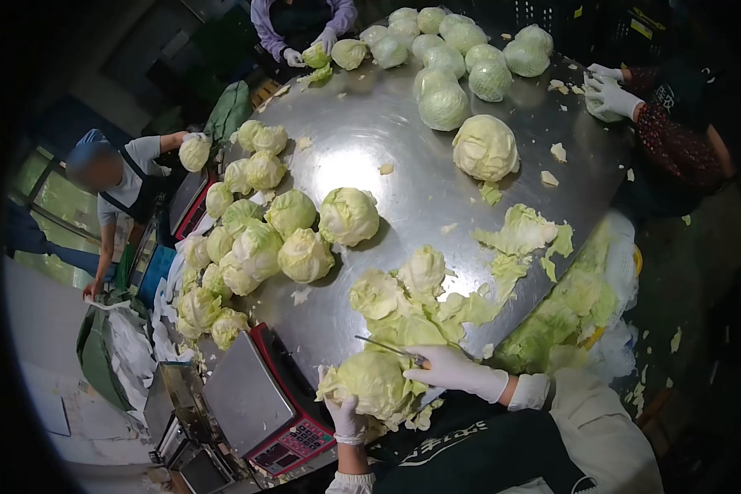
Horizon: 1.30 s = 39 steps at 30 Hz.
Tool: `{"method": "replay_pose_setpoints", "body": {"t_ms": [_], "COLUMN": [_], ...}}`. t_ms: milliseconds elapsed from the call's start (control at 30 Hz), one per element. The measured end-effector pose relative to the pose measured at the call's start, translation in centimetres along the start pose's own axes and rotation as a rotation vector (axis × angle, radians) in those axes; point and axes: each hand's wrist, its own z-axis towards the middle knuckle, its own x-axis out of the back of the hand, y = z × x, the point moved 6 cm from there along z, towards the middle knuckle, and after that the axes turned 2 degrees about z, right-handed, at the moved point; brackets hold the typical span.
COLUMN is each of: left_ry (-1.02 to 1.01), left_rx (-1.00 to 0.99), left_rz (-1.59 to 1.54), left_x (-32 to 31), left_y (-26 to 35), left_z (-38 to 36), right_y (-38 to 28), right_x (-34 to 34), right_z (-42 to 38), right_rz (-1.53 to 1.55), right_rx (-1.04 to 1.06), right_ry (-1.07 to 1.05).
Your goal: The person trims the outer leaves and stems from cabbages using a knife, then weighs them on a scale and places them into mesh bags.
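My left hand (346, 416), in a white glove, grips the near left side of a pale green cabbage (366, 384) at the table's front edge. In my gloved right hand (459, 370) is a knife (379, 343); its thin blade points left above the cabbage's far side. The right hand's fingers are closed round the handle, close to the cabbage. Loose outer leaves (420, 321) lie just beyond the blade, with a smaller cabbage (424, 270) among them.
A scale (251, 403) stands to the left, beside piled cabbages (255, 251). Netted cabbages (443, 105) sit at the back of the metal table (420, 198). Leaves fill a bag (622, 263) off the right edge. Co-workers stand left, at the back and right.
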Motion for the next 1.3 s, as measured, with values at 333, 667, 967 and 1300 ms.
{"method": "replay_pose_setpoints", "body": {"t_ms": [333, 667, 967, 1300], "left_ry": [-0.205, -0.132, -0.017, 0.016], "left_rx": [0.109, 0.385, 0.631, 0.234], "left_rz": [0.005, -0.340, -0.884, -0.468], "left_x": [-4.4, -9.9, -8.2, -9.3], "left_y": [-2.8, -3.4, -1.6, 0.0], "left_z": [0.0, -1.0, 0.5, 1.8], "right_y": [4.1, -9.0, -4.6, -8.3], "right_x": [11.3, 4.1, 9.2, 2.6], "right_z": [-8.6, -6.9, -8.8, -3.2], "right_rz": [-0.360, -0.361, -0.004, 0.110], "right_rx": [0.133, 0.402, 0.067, 0.284], "right_ry": [0.620, 0.387, 0.215, 0.299]}}
